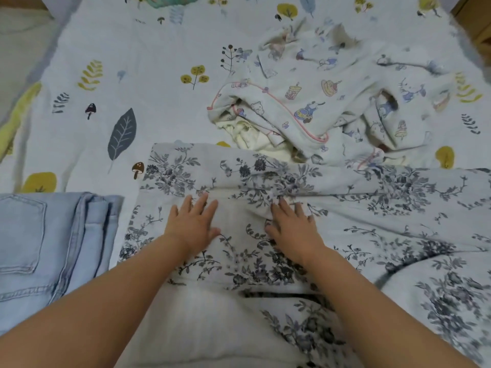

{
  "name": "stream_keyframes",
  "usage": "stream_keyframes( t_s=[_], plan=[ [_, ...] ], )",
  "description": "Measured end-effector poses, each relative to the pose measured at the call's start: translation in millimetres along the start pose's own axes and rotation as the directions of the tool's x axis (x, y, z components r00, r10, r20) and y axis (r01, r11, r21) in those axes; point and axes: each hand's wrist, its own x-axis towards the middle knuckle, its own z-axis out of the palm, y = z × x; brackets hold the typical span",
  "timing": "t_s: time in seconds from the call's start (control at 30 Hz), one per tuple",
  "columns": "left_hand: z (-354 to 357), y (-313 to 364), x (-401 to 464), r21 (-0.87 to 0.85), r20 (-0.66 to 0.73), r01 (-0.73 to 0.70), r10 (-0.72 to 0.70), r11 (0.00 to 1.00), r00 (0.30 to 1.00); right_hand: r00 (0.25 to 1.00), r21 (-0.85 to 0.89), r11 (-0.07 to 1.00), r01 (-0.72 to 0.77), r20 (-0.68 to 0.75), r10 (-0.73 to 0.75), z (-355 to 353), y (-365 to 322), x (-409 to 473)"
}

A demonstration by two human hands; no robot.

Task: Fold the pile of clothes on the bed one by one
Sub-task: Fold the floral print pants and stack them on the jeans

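Observation:
A white garment with a dark blue floral print lies spread across the near half of the bed, with a fold running along its far edge. My left hand lies flat on it with straight fingers, pressing the cloth down. My right hand rests beside it, palm down, its fingertips at a bunched crease of the fabric. Beyond, at the centre right, a crumpled pile of pale cartoon-print clothes with pink piping lies unfolded, with a cream piece showing underneath.
Folded light blue jeans lie at the near left beside the floral garment. The bed sheet is white with leaf and mushroom prints. A teal item sits at the far edge. A wooden piece of furniture stands at the top right.

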Motion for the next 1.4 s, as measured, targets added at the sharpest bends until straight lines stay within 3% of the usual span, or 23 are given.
stream_keyframes(
  t_s=[0.13, 0.2, 0.3, 0.43, 0.53, 0.67, 0.8, 0.93, 1.03, 1.1, 1.23, 1.3, 1.33, 1.4],
  plan=[
    [-11, 16, -6, -0.086, -0.229, -0.033, 0.013, 0.996, 0.973, 0.972, 0.044, 0.988, 0.145, -0.195, -0.134, -6, 1, -33],
    [-5, 27, -15, -0.122, -0.296, -0.147, 0.105, 0.982, 0.949, 0.972, 0.028, 0.989, 0.148, -0.190, -0.140, -1, 4, -54],
    [9, 47, -27, -0.129, -0.413, -0.315, 0.238, 0.940, 0.879, 0.982, -0.012, 0.988, 0.156, -0.108, -0.156, 9, 7, -85],
    [15, 80, -46, -0.142, -0.441, -0.428, 0.330, 0.893, 0.834, 0.976, -0.114, 0.980, 0.165, 0.159, -0.146, 30, 14, -114],
    [24, 98, -61, -0.177, -0.420, -0.482, 0.376, 0.858, 0.826, 0.974, -0.250, 0.944, 0.216, 0.128, -0.189, 28, 16, -131],
    [24, 114, -86, -0.371, -0.325, -0.439, 0.328, 0.818, 0.887, 0.983, 0.015, 0.983, 0.182, 0.012, -0.182, 12, 18, -156],
    [8, 124, -116, -0.565, -0.356, -0.405, 0.230, 0.719, 0.906, 0.974, 0.235, 0.949, 0.209, -0.140, -0.180, -16, 29, -189],
    [1, 121, -130, -0.353, -0.377, -0.410, 0.273, 0.841, 0.885, 0.952, 0.404, 0.880, 0.248, -0.270, -0.145, -49, 37, -220],
    [-10, 120, -146, -0.463, -0.384, -0.365, 0.188, 0.808, 0.904, 0.945, 0.443, 0.854, 0.273, -0.290, -0.151, -69, 44, -243],
    [-27, 119, -165, -0.586, -0.381, -0.370, 0.158, 0.721, 0.911, 0.941, 0.429, 0.853, 0.296, -0.283, -0.184, -85, 48, -258],
    [-83, 112, -214, -0.678, -0.455, -0.416, 0.098, 0.606, 0.885, 0.934, 0.525, 0.790, 0.316, -0.320, -0.161, -123, 54, -280],
    [-117, 104, -241, -0.734, -0.442, -0.446, 0.139, 0.513, 0.886, 0.926, 0.516, 0.783, 0.347, -0.321, -0.199, -142, 53, -287],
    [-131, 98, -250, -0.737, -0.415, -0.451, 0.189, 0.504, 0.890, 0.925, 0.514, 0.779, 0.359, -0.303, -0.227, -148, 51, -287],
    [-151, 85, -256, -0.692, -0.335, -0.408, 0.236, 0.596, 0.912, 0.926, 0.532, 0.763, 0.367, -0.284, -0.248, -152, 49, -279]
  ],
)
